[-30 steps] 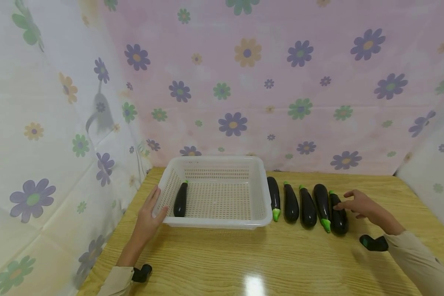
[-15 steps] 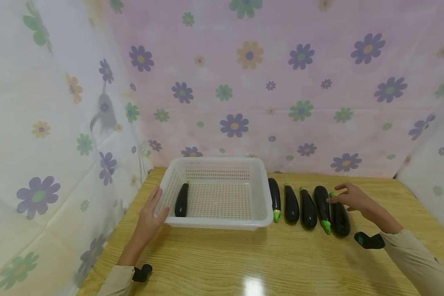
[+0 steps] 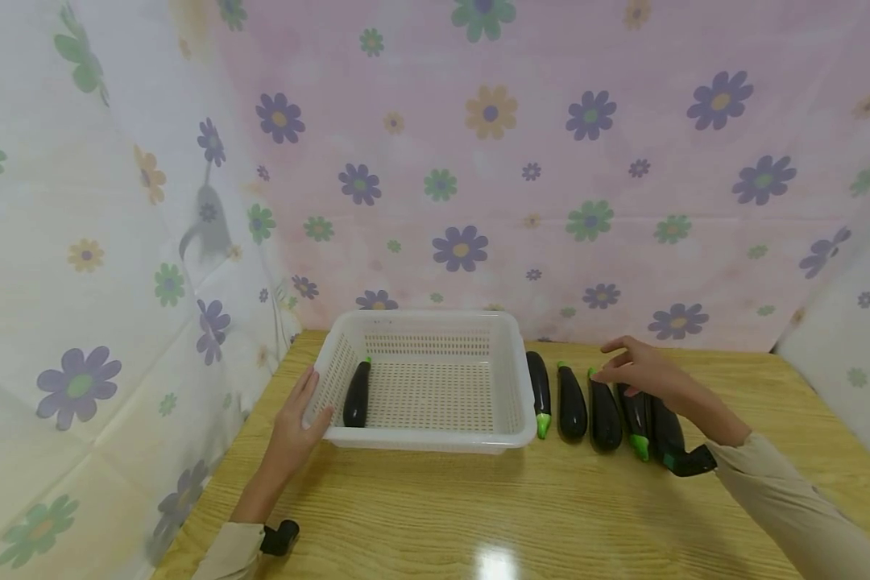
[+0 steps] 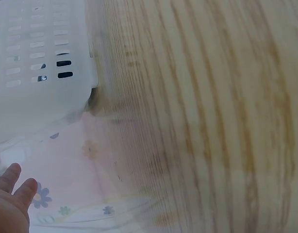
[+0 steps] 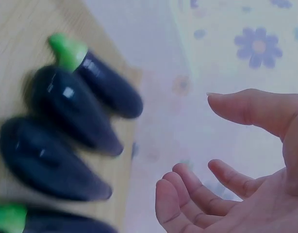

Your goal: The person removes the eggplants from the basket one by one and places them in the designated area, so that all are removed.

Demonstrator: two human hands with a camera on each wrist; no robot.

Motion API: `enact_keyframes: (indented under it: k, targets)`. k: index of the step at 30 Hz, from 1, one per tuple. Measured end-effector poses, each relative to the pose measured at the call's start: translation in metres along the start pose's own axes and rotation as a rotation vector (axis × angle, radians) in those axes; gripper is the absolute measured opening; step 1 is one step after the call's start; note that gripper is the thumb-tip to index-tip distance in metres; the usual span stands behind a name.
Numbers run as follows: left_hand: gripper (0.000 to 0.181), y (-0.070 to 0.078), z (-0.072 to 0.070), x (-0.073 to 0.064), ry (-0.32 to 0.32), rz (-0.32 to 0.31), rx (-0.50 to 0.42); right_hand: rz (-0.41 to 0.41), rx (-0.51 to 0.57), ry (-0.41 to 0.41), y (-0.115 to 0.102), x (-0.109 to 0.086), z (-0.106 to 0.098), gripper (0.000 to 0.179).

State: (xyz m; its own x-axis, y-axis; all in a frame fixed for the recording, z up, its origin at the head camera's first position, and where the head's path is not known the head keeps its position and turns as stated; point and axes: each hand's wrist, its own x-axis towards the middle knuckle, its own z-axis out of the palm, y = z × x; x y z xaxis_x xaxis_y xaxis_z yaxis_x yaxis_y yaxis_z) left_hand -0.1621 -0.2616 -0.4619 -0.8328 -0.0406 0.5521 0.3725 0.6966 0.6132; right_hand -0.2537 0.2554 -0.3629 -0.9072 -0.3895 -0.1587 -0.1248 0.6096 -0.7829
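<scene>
My left hand rests against the left front corner of a white plastic basket, fingers along its side and thumb at the front rim. In the left wrist view, a few fairly straight fingers show beside the basket. One dark eggplant lies inside at the left. Several more form a row to the right of the basket, such as the eggplant with its green end at the back. My right hand hovers over the right part of the row. The right wrist view shows this hand holding nothing, thumb and fingers apart.
The wooden table extends in front of the basket and the row. A flowered cloth hangs behind the table's back edge, with more cloth at both sides. The row's nearest eggplant lies close against the basket's right side.
My right hand has moved left from the rightmost eggplant, across the row's right end. The eggplants stay in place. My left hand keeps its place at the basket.
</scene>
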Motion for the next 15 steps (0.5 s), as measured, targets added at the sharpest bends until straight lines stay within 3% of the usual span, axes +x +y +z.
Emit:
enact_keyframes:
  k: [7, 15]
  targets:
    - [0.063, -0.001, 0.0, 0.0, 0.011, 0.011, 0.022, -0.039, 0.03, -0.024, -0.029, 0.009, 0.016, 0.065]
    - [0.063, 0.001, 0.0, 0.0, 0.007, -0.002, 0.02, -0.052, 0.041, -0.039, -0.045, 0.023, 0.029, 0.066]
